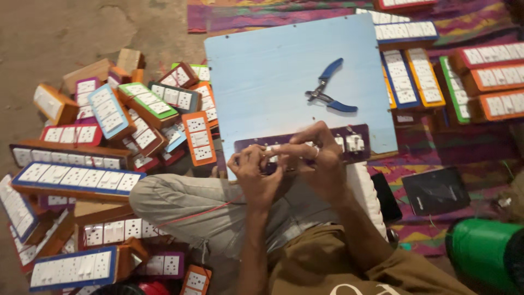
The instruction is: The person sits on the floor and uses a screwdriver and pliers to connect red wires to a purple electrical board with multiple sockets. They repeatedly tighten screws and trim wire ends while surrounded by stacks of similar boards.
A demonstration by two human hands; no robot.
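Head view: left hand (255, 173), right hand (316, 155) fingers pinching purple switch panel (305, 143), wrists bent inward.

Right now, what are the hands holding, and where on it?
Both hands, left and right, grip the purple switch panel at its left end, on the blue board.

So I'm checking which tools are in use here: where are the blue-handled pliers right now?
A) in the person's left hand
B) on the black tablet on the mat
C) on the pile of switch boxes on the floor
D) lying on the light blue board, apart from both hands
D: the pliers lie on the light blue board, above the left hand and right hand, which both work at the purple switch panel.
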